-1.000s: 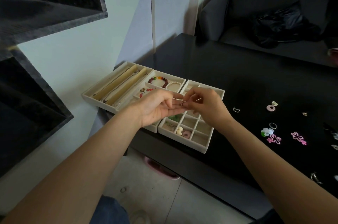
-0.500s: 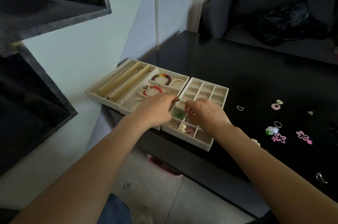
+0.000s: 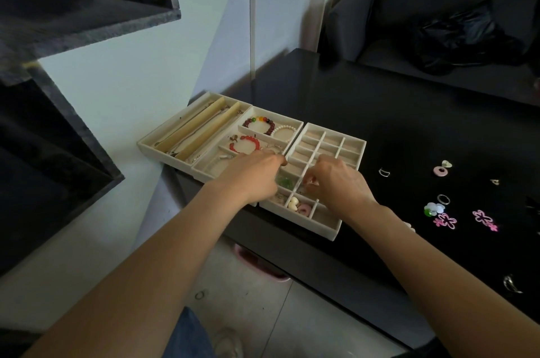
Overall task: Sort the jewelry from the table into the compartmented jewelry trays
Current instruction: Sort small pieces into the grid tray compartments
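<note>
Black table (image 3: 394, 130) is carrying three cream trays side by side at its left edge: a long-slot tray (image 3: 163, 135) far left, a bracelet tray (image 3: 280, 119) in the middle, and a grid tray (image 3: 350, 147) on the right. Both hands are hovering low over the grid tray's near cells, the left hand (image 3: 251, 176) with fingers curled downward and the right hand (image 3: 333, 179) pinching something small that I cannot make out. Loose jewelry is lying well to the right, including a ring (image 3: 443, 199) and pink flowers (image 3: 444, 220).
</note>
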